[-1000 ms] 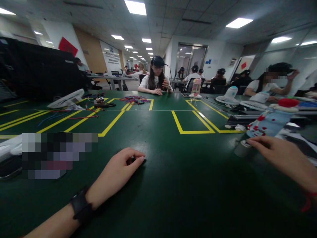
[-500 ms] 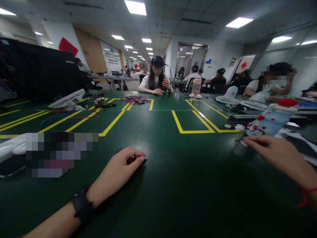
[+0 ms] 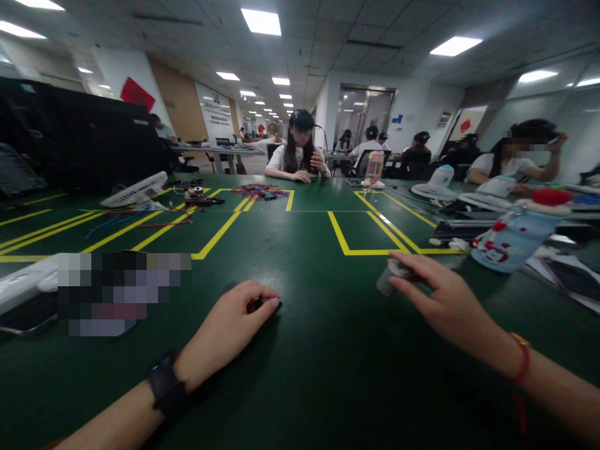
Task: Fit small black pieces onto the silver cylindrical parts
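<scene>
My right hand (image 3: 443, 303) grips a small grey cylinder (image 3: 386, 281) by its upper end, between thumb and fingers. The cylinder tilts and its kind cannot be made out; I cannot tell whether its lower end touches the table (image 3: 323, 369). On the left, my left hand (image 3: 241, 312) rests at the green tabletop with thumb and fingers pinched together. A bit of something dark (image 3: 280, 304) shows at those fingertips, mostly hidden by them.
A light-blue bottle with a red top (image 3: 509, 240) stands beyond my right hand. Yellow tape lines (image 3: 370, 252) mark the table. Left lie a blurred-out item (image 3: 117, 294), a white fan (image 3: 135, 189) and wires (image 3: 164, 222). A person (image 3: 300, 150) sits opposite, near coloured wires (image 3: 262, 191).
My right hand has carried the grey cylinder leftward, away from the blue bottle, toward the middle of the table. The left hand keeps its pinch in nearly the same place. The view has shifted slightly.
</scene>
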Demonstrator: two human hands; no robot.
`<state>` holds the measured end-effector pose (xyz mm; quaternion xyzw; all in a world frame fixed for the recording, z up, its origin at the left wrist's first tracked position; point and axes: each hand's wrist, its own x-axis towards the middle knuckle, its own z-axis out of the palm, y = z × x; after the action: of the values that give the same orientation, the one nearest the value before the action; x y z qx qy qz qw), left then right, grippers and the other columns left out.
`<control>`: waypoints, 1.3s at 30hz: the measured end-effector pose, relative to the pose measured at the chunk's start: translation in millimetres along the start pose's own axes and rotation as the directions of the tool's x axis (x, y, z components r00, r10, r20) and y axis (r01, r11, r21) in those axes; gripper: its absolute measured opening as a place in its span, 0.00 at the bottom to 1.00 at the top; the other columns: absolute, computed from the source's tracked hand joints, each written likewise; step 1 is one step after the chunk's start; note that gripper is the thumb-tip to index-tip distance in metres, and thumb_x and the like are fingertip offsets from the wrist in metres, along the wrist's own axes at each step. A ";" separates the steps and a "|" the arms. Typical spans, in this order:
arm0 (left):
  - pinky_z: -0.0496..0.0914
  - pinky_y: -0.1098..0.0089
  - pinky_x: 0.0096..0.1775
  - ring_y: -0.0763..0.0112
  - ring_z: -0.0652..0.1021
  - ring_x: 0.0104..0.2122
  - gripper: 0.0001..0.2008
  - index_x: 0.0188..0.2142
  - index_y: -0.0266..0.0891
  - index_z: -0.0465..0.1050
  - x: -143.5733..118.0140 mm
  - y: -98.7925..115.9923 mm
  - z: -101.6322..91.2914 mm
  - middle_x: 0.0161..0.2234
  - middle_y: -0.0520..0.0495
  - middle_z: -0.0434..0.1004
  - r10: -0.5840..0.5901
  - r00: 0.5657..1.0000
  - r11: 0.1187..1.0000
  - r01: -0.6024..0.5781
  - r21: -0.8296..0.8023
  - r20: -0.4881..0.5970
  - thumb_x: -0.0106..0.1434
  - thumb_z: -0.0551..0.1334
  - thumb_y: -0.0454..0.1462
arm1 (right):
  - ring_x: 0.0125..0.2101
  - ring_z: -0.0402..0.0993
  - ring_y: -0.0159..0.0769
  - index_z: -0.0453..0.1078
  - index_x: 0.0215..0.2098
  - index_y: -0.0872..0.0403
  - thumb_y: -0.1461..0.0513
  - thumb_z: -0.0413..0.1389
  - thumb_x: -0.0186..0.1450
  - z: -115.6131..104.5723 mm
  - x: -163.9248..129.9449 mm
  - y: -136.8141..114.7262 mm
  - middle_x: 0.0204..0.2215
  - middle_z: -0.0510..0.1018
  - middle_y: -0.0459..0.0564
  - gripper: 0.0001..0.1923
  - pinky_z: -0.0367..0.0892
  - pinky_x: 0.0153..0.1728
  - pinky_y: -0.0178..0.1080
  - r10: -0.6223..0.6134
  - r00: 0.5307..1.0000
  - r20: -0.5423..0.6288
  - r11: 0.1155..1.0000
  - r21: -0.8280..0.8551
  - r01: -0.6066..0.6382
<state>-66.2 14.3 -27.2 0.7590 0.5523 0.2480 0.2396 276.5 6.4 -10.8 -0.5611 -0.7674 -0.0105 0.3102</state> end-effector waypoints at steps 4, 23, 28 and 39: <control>0.68 0.62 0.41 0.61 0.75 0.39 0.15 0.39 0.45 0.76 0.2 -2.4 0.4 0.40 0.48 0.76 0.009 1.000 1.000 -0.009 0.000 -0.011 0.64 0.55 0.48 | 0.50 0.65 0.33 0.61 0.57 0.51 0.56 0.50 0.66 41.0 11.8 -61.2 0.52 0.68 0.50 0.22 0.63 0.54 0.40 -0.187 0.972 0.144 0.956 0.256 0.146; 0.69 0.66 0.40 0.65 0.75 0.38 0.12 0.39 0.46 0.79 24.8 56.5 20.7 0.38 0.49 0.76 0.197 0.965 0.969 -0.219 -0.118 -0.174 0.65 0.57 0.43 | 0.46 0.67 0.34 0.53 0.59 0.50 0.59 0.57 0.61 69.2 3.6 -64.0 0.50 0.68 0.52 0.30 0.67 0.49 0.42 -0.100 0.976 0.194 0.889 0.457 0.000; 0.66 0.58 0.48 0.59 0.73 0.45 0.11 0.39 0.51 0.80 21.4 29.1 25.5 0.46 0.48 0.74 0.196 0.980 0.979 -0.197 0.061 0.010 0.63 0.58 0.45 | 0.50 0.64 0.35 0.55 0.59 0.49 0.59 0.54 0.63 64.5 0.5 -60.5 0.54 0.65 0.51 0.27 0.64 0.53 0.44 -0.113 0.972 0.208 0.918 0.395 0.022; 0.64 0.59 0.51 0.60 0.72 0.49 0.17 0.49 0.51 0.74 9.5 12.7 6.6 0.51 0.49 0.71 0.090 0.995 0.995 -0.088 -0.035 0.042 0.63 0.57 0.49 | 0.46 0.69 0.36 0.58 0.57 0.51 0.54 0.53 0.63 35.3 -3.0 -22.8 0.51 0.67 0.52 0.26 0.68 0.47 0.41 0.047 0.997 0.065 0.972 0.226 -0.061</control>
<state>-50.3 19.4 -23.0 0.7840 0.5083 0.2512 0.2527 240.9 8.2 -33.2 -0.5425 -0.7570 0.1026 0.3496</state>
